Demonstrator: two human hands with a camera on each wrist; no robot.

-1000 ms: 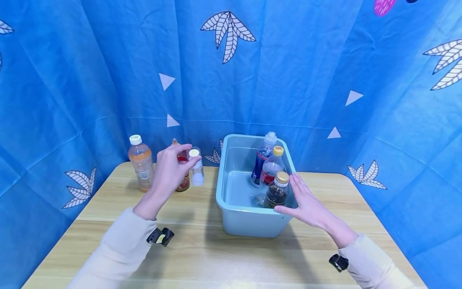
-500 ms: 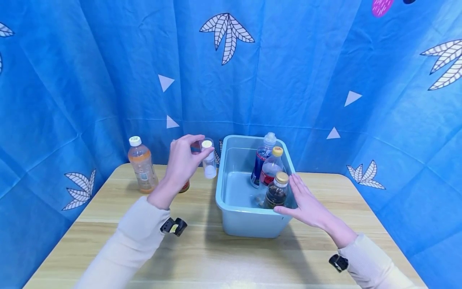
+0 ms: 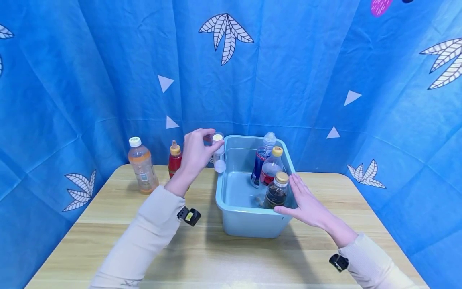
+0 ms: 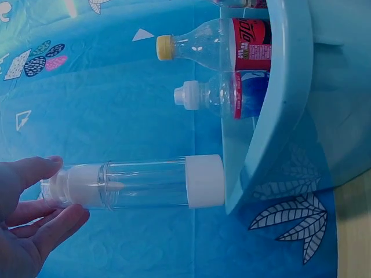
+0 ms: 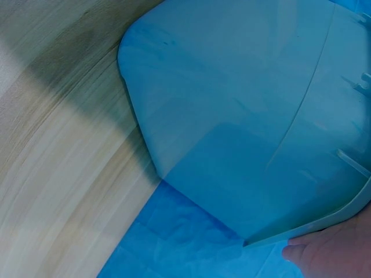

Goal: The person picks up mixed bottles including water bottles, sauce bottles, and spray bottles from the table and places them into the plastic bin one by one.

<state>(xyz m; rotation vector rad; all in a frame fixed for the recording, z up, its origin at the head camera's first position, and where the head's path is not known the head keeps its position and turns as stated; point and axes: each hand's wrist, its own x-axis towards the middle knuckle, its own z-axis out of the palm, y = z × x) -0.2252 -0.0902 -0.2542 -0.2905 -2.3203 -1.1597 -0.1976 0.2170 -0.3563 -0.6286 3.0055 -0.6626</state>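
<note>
My left hand (image 3: 196, 150) pinches a clear cylindrical bottle (image 3: 219, 162) near its top. The bottle hangs upright at the left rim of a light blue plastic bin (image 3: 249, 222). In the left wrist view its white base (image 4: 205, 180) overlaps the rim. My right hand (image 3: 306, 205) rests on the bin's near right corner, fingers straight along the side and thumb along the front rim. Standing inside the bin's right side are a bottle with blue contents (image 3: 260, 164), a cola bottle (image 3: 271, 168) with a yellow cap and a dark-filled bottle (image 3: 277, 194) with a tan cap.
Left of the bin, an orange-banded clear bottle (image 3: 143, 172) with a white cap stands on the wooden table (image 3: 231, 261). Beside it is a red squeeze bottle (image 3: 175, 162) with a yellow top, partly behind my left hand. A blue patterned curtain (image 3: 288, 80) hangs behind.
My left hand has carried the clear bottle right and slightly up to the bin's left rim, uncovering the red squeeze bottle's top. My right hand has stayed on the bin.
</note>
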